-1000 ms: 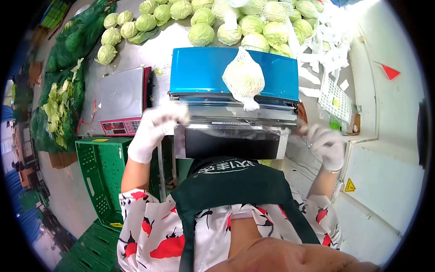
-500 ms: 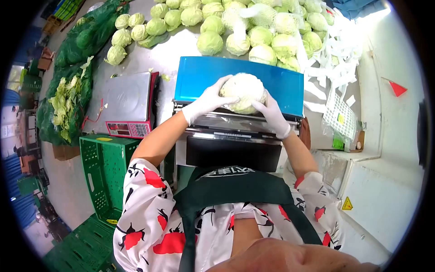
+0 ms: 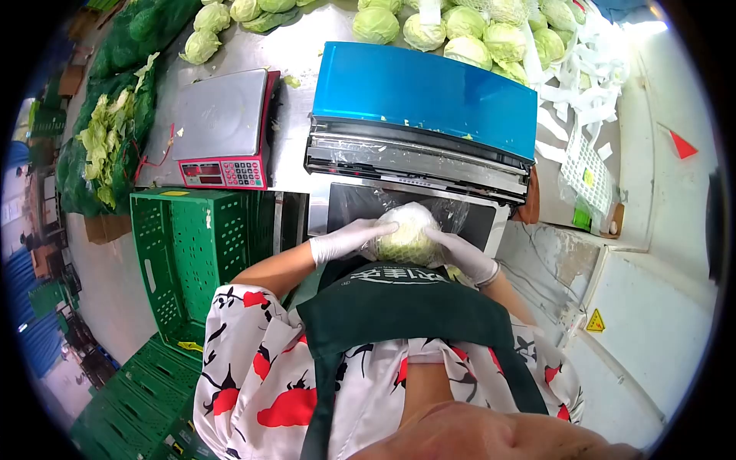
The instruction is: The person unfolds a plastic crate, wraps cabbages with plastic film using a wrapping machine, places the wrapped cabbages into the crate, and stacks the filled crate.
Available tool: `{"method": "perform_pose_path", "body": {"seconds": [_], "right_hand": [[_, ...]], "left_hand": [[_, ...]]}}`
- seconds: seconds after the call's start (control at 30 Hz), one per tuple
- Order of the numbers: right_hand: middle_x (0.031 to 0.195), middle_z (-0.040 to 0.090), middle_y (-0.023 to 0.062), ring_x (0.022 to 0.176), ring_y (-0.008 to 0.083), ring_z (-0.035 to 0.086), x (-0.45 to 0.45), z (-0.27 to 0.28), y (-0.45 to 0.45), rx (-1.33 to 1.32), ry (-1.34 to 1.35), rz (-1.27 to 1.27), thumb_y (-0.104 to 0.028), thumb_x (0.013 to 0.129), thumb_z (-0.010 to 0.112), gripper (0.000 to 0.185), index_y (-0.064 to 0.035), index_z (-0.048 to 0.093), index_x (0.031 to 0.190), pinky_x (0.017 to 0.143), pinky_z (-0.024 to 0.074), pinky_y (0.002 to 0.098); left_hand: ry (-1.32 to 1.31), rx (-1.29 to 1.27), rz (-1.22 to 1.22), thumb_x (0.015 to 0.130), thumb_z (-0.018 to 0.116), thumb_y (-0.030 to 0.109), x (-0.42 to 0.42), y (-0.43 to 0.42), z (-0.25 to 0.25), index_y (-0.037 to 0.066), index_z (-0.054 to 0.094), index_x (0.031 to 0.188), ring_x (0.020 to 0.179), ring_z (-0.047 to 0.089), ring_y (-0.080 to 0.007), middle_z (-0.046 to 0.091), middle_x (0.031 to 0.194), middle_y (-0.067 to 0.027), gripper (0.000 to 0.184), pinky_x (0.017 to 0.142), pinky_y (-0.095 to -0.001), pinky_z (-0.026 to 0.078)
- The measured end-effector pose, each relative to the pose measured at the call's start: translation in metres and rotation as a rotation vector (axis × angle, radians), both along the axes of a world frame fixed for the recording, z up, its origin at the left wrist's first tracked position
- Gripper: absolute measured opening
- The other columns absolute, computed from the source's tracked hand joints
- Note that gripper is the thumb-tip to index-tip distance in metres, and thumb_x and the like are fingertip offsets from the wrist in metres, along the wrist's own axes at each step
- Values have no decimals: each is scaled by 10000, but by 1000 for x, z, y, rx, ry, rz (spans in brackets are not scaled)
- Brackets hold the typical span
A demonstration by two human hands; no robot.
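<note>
A pale green cabbage (image 3: 406, 236) is between my two white-gloved hands, close to the apron. Transparent plastic film (image 3: 451, 215) lies about it and spreads out behind it. My left hand (image 3: 351, 240) grips its left side, and my right hand (image 3: 469, 259) presses on the right side. The underside of the cabbage is hidden. Beneath and behind it is a black plate (image 3: 349, 203) on the front of a film wrapping machine, whose blue cover (image 3: 429, 84) and metal rollers (image 3: 414, 157) stand farther off.
A red-and-silver scale (image 3: 218, 115) sits left of the machine. Several loose cabbages (image 3: 376, 25) lie along the back. Green crates (image 3: 184, 261) stand at the lower left, near a green net sack (image 3: 77, 169) with leaves. White netting strips (image 3: 590, 84) are heaped at the right.
Both hands have brought the cabbage from over the machine's blue cover back towards my body. Film now surrounds it. The camera view has shifted, so the table appears higher.
</note>
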State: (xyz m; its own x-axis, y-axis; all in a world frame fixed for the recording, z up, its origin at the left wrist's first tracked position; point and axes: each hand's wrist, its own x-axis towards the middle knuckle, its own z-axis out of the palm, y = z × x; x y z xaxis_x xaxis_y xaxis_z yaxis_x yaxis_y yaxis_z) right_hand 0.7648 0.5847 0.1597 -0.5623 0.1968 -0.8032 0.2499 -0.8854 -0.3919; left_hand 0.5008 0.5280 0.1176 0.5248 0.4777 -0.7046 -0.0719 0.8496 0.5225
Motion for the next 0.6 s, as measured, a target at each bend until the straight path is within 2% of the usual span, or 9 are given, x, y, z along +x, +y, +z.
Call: {"method": "perform_pose_path", "body": {"seconds": [0.1, 0.23, 0.3, 0.33, 0.37, 0.43, 0.53, 0.57, 0.6], "right_hand": [[1194, 663, 87, 1039, 154, 627, 31, -13, -12, -34, 85, -94, -307, 961, 641, 464, 12, 600, 1295, 916, 479, 277], [980, 737, 105, 880, 144, 694, 51, -22, -63, 826, -392, 31, -180, 905, 718, 309, 26, 685, 1133, 789, 535, 290], [962, 745, 94, 861, 137, 701, 44, -30, -80, 1126, -626, -15, -184, 908, 718, 268, 20, 707, 1082, 772, 540, 289], [936, 753, 66, 810, 156, 716, 41, -24, -75, 1216, -558, -175, -188, 918, 710, 245, 12, 719, 1058, 765, 551, 284], [906, 747, 77, 759, 179, 716, 39, -27, -70, 957, -488, -382, -240, 970, 644, 270, 18, 712, 1013, 714, 556, 282], [779, 702, 58, 642, 133, 662, 41, -5, -51, 500, -435, -532, -315, 1011, 569, 344, -2, 689, 932, 590, 520, 261], [680, 621, 25, 563, 91, 586, 62, -37, -71, 308, -467, -406, -365, 1024, 526, 382, -35, 659, 885, 505, 446, 239], [643, 570, -4, 511, 67, 527, 70, -73, -95, 203, -398, -432, -356, 1015, 547, 362, -42, 664, 879, 466, 407, 234], [649, 591, 10, 549, 98, 563, 70, -99, -114, 335, -442, -262, -353, 1008, 556, 354, -40, 674, 893, 508, 447, 253]], "left_hand": [[-199, 38, 262, 980, 613, 370, -5, -35, -7, -46, 409, 1448, 1177, 582, -198, 550, 1371, -160, 659, 1006, -311, 473], [739, 730, -61, 926, 620, 68, -5, -75, -8, 60, 537, 1364, 1064, 679, -250, 699, 1093, -128, 446, 942, -331, 524], [1135, 1571, -76, 944, 566, 22, -11, -62, -8, 70, 565, 1334, 910, 708, -289, 705, 980, -127, 392, 823, -349, 566], [1108, 1375, -65, 942, 599, 20, -14, -66, -2, 97, 575, 1324, 835, 711, -227, 713, 1002, -112, 390, 749, -314, 571], [747, 805, 172, 999, 543, 52, -10, -71, -1, 101, 564, 1330, 815, 669, -128, 698, 948, -65, 336, 733, -268, 543], [773, 550, 245, 1040, 490, 85, -7, -63, 24, 84, 541, 1354, 881, 605, -56, 679, 960, -31, 318, 775, -231, 512], [377, 376, 531, 1050, 472, 191, -7, -93, -42, 37, 596, 1273, 764, 587, -97, 648, 886, -64, 298, 709, -270, 497], [267, 242, 528, 1033, 510, 243, -5, -110, -77, 52, 639, 1219, 624, 557, -101, 623, 718, -78, 296, 617, -311, 485], [398, 321, 248, 1006, 534, 280, -2, -118, -100, 39, 672, 1142, 693, 617, -172, 660, 772, -129, 309, 677, -346, 505]]}}
